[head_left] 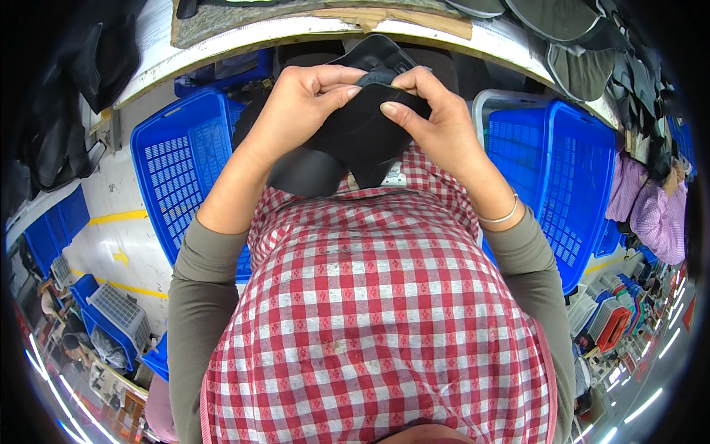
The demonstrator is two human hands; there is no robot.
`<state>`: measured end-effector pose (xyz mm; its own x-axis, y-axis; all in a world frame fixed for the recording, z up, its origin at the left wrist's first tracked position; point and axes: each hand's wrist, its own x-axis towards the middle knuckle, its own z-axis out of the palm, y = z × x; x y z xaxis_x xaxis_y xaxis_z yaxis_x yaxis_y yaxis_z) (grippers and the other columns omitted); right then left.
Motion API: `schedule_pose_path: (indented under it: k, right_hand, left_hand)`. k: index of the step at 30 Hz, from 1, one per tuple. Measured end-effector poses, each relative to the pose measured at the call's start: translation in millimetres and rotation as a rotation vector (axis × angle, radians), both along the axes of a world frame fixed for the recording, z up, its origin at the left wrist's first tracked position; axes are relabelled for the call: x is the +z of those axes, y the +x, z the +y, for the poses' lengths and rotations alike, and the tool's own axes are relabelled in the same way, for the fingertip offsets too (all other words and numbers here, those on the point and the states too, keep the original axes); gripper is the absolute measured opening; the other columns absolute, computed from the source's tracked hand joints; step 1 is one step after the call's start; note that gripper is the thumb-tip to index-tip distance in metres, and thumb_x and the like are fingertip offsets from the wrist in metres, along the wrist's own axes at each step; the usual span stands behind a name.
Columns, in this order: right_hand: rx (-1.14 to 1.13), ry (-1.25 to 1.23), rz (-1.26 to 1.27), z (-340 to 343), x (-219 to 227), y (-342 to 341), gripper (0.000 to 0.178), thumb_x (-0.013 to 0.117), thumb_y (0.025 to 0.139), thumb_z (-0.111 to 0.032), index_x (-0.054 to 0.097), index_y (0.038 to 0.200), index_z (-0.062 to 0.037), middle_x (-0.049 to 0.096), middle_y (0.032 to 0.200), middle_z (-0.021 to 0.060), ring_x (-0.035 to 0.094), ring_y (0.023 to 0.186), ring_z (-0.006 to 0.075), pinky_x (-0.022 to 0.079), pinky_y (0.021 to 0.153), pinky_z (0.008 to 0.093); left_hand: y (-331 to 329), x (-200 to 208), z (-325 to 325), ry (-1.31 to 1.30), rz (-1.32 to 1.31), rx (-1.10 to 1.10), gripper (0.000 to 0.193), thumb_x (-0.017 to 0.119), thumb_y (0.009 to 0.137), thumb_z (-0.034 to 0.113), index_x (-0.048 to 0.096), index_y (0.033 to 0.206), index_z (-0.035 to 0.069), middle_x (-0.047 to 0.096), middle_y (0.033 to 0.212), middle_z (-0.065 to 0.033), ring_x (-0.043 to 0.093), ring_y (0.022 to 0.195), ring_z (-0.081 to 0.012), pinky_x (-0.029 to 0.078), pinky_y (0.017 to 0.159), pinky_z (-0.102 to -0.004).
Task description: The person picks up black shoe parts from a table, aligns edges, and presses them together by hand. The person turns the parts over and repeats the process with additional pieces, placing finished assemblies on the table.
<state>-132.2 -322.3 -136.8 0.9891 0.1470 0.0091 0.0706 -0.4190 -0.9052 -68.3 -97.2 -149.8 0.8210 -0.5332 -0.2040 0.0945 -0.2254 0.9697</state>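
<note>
A black, flexible piece (pixel 362 129), which looks like a shoe upper, is held up in front of my checked apron (pixel 370 259). Thumb and fingers of my left hand (pixel 303 103) pinch its top edge near the middle. My right hand (pixel 438 111) grips the same edge a little further right, its thumb lying on the dark face. Rounded flaps of black material hang below, and another black part (pixel 377 52) sticks up behind the fingers. The folded underside of the piece is hidden from me.
A blue plastic basket (pixel 159 140) stands at my left and another blue basket (pixel 584 170) at my right. Ahead runs a white-edged workbench (pixel 296 35). Dark shoe pieces (pixel 580 70) are piled at its right end, and black pieces (pixel 63 126) lie at the far left.
</note>
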Motion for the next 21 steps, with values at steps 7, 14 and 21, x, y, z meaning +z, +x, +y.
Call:
schedule_pose_path:
  k: [7, 14, 21]
  right_hand:
    - [-0.038, -0.101, -0.075, 1.6, -4.1, 1.9, 0.036, 0.082, 0.088, -0.016, 0.058, 0.111, -0.0043, 0.072, 0.100, 0.0132, 0.074, 0.097, 0.0315, 0.057, 0.082, 0.0392]
    - [-0.058, -0.149, -0.076, 1.7, -0.3, 3.2, 0.046, 0.084, 0.088, -0.016, 0.054, 0.120, -0.0022, 0.074, 0.100, 0.0140, 0.073, 0.097, 0.0263, 0.056, 0.088, 0.0362]
    - [-0.032, -0.098, -0.035, 0.3, -0.7, 5.0, 0.038, 0.083, 0.087, -0.020, 0.061, 0.116, -0.0052, 0.075, 0.098, 0.0133, 0.075, 0.098, 0.0323, 0.058, 0.085, 0.0392]
  left_hand:
    - [-1.0, 4.5, 0.0, 0.011, -0.033, -0.002, 0.025, 0.065, 0.099, 0.000, 0.074, 0.121, -0.001, 0.078, 0.106, -0.0071, 0.071, 0.098, -0.0109, 0.057, 0.089, -0.0267]
    - [-0.8, 10.9, 0.3, 0.120, -0.136, -0.024, 0.024, 0.064, 0.098, -0.002, 0.074, 0.120, -0.002, 0.078, 0.107, -0.0084, 0.071, 0.099, -0.0127, 0.057, 0.090, -0.0277]
    - [-1.3, 12.5, 1.3, 0.138, -0.220, -0.060, 0.025, 0.065, 0.098, -0.001, 0.074, 0.121, -0.001, 0.079, 0.109, -0.0100, 0.072, 0.100, -0.0135, 0.057, 0.090, -0.0281]
